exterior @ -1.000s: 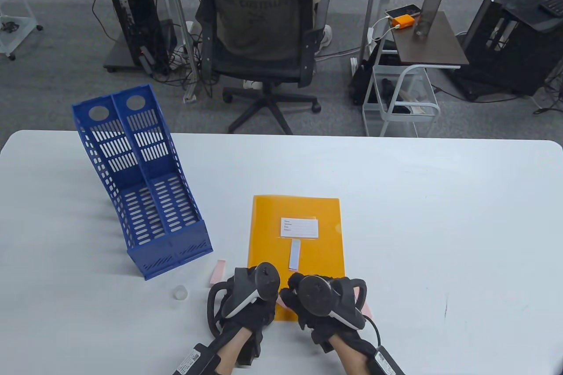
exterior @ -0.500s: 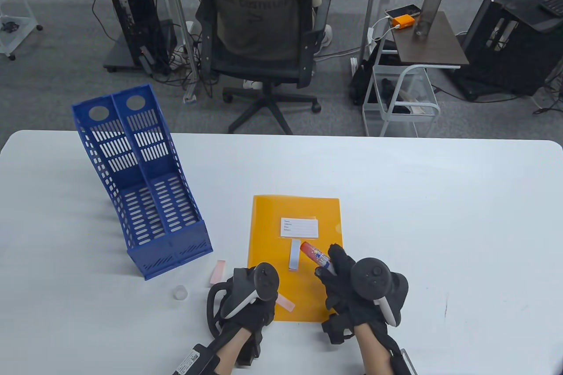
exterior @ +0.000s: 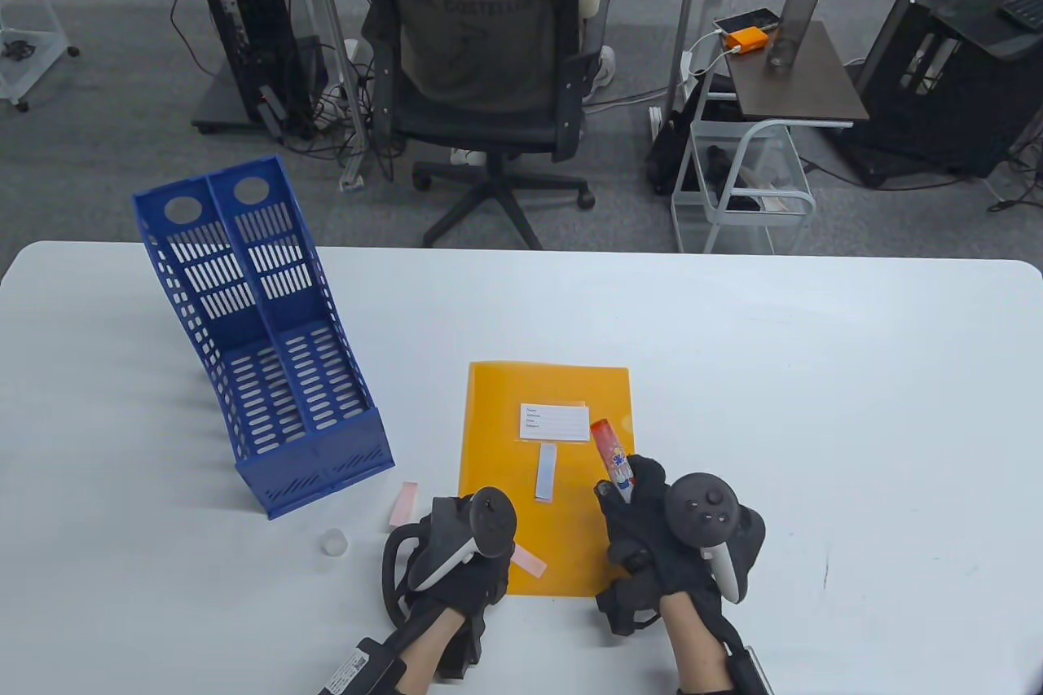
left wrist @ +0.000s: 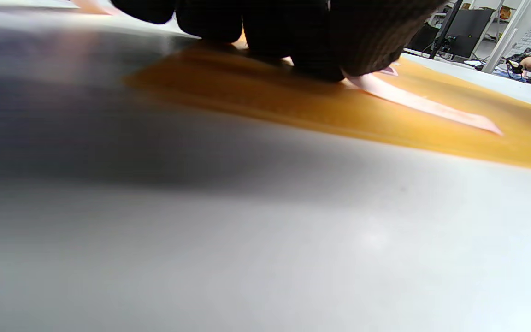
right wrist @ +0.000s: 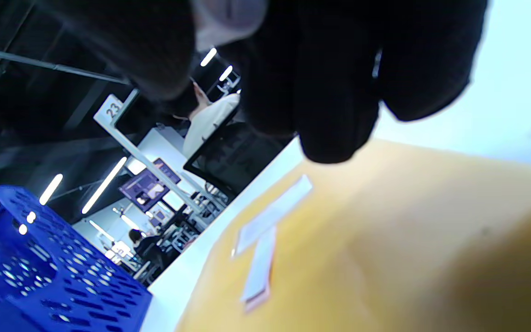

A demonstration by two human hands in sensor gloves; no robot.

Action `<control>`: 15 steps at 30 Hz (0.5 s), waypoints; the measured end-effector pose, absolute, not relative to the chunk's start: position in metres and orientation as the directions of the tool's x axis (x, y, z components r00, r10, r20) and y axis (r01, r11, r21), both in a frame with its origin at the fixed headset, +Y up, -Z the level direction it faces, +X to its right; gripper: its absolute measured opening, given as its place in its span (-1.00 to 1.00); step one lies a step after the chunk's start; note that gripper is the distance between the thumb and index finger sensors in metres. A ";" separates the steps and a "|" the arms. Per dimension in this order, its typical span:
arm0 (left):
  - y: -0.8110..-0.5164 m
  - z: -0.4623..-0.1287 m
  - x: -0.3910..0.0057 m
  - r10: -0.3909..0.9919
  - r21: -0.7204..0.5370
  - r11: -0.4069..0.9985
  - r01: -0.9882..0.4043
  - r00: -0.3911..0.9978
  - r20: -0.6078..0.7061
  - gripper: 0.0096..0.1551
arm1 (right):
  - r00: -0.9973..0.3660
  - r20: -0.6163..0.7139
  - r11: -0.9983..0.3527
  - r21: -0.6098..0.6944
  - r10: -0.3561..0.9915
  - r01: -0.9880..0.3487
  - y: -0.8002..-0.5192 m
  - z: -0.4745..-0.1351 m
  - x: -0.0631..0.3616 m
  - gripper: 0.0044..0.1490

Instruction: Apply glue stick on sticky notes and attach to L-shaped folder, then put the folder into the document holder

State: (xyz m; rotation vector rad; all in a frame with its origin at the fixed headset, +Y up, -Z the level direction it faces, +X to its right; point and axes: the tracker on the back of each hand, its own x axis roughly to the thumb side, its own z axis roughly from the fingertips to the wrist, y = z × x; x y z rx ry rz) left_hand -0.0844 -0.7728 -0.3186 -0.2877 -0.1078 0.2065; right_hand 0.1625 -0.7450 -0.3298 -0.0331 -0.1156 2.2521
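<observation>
Glue stick (exterior: 611, 452) gripped in right hand (exterior: 652, 532), pink sticky note (exterior: 528, 562) pinned under left hand (exterior: 460, 556).
Orange L-shaped folder (exterior: 505, 434) flat on worktop (exterior: 815, 402), spanning between both hands. Left fingertips (left wrist: 311, 50) pressing note's end onto folder's near corner. Blue document holder (exterior: 261, 336) well beyond left hand.

A pink sticky note (exterior: 528, 562) lies flat on the orange folder (exterior: 503, 434), right of the blue holder (exterior: 261, 353).
</observation>
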 end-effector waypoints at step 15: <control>-0.773 -0.319 -0.085 0.218 -0.296 0.937 -0.186 0.973 0.076 -0.56 | -0.592 0.021 -0.591 0.109 0.805 -0.799 -0.764 -0.341 0.152 -0.23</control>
